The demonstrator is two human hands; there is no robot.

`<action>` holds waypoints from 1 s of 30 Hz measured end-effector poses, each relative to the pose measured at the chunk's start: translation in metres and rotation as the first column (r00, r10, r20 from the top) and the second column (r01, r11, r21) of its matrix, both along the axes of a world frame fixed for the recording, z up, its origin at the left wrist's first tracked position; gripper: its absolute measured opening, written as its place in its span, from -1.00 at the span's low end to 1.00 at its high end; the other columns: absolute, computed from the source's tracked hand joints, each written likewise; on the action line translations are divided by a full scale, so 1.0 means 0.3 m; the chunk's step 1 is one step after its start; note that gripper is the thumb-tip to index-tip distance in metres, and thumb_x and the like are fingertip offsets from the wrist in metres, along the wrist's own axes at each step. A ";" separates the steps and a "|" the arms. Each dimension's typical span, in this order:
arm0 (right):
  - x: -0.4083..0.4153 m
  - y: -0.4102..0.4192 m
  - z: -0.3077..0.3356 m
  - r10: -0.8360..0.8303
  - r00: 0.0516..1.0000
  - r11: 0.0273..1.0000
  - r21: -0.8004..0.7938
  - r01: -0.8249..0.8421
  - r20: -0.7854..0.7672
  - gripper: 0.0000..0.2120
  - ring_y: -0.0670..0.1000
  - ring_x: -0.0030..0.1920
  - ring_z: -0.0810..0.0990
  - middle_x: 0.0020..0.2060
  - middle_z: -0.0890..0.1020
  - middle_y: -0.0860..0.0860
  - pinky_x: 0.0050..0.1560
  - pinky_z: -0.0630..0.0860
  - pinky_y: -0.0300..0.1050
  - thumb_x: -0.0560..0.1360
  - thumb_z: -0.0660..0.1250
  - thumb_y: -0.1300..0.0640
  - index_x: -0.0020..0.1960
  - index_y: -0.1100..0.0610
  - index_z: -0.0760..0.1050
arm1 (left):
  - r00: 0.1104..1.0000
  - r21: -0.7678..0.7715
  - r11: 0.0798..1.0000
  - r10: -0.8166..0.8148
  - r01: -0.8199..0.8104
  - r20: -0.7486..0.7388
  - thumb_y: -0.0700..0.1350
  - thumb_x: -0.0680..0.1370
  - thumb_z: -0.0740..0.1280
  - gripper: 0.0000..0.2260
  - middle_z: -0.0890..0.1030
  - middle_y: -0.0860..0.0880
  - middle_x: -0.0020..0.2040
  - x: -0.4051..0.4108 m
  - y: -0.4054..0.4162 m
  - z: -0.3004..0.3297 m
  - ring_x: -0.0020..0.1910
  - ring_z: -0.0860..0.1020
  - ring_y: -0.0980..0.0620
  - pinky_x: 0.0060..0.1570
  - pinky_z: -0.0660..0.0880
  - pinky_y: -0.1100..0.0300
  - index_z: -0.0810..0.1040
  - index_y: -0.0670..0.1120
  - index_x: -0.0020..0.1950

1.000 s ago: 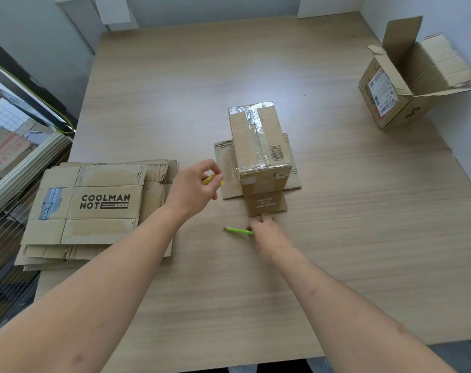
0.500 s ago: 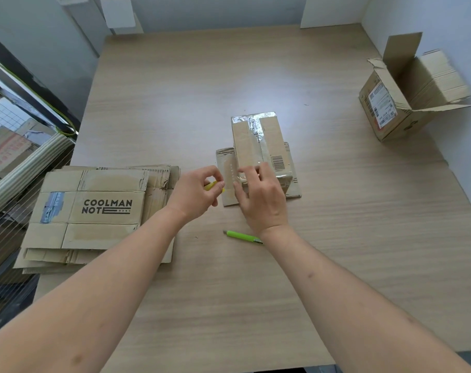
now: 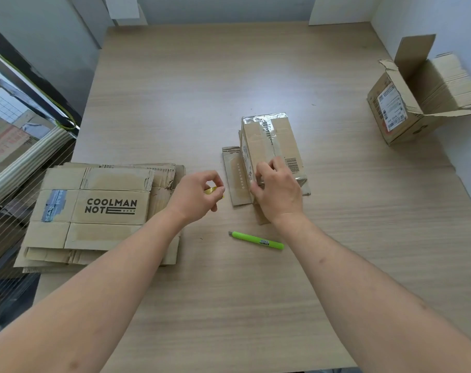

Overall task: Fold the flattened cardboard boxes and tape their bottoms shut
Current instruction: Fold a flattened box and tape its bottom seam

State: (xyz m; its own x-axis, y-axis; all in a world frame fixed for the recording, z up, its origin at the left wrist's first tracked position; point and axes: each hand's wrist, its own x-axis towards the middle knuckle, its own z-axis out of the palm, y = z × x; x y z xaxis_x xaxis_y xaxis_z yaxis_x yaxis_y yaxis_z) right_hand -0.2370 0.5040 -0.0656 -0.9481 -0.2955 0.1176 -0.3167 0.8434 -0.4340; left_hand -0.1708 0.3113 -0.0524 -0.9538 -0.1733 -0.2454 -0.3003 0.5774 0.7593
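A small folded cardboard box stands bottom-up mid-table, shiny clear tape along its seam and its flaps splayed on the table. My right hand rests on the box's near end, fingers pressing the taped top edge. To its left my left hand pinches a small yellow tape roll, mostly hidden by the fingers. A stack of flattened boxes, the top one printed "COOLMAN NOTE", lies at the left.
A green utility knife lies on the table just in front of my hands. An open cardboard box with a shipping label sits at the far right by the wall. A metal railing borders the table's left side.
My right hand left the green knife on the table and moved up onto the box's near end, folding the front flap from view. My left hand stayed holding the tape roll.
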 end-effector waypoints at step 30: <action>0.114 -0.064 0.055 0.080 0.934 0.879 -0.466 0.099 0.349 -0.84 -0.03 -0.14 0.48 -0.17 0.53 -0.02 -0.10 0.41 -0.14 0.59 0.38 0.14 -0.16 0.09 0.48 | 0.985 0.219 0.967 -0.105 0.134 -0.139 -0.07 0.66 0.39 -0.92 0.68 -0.09 -0.32 0.016 -0.007 0.040 -0.42 0.55 -0.01 -0.29 0.58 -0.01 0.55 -0.04 0.10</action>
State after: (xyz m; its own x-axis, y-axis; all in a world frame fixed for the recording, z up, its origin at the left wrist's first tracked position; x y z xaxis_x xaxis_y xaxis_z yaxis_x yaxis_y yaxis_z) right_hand -0.2028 0.4849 -0.0492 -0.9550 -0.2802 -0.0972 -0.0632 0.5126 -0.8563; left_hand -0.1660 0.3093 -0.0404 -0.9898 -0.0102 -0.1418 -0.1334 0.4120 0.9014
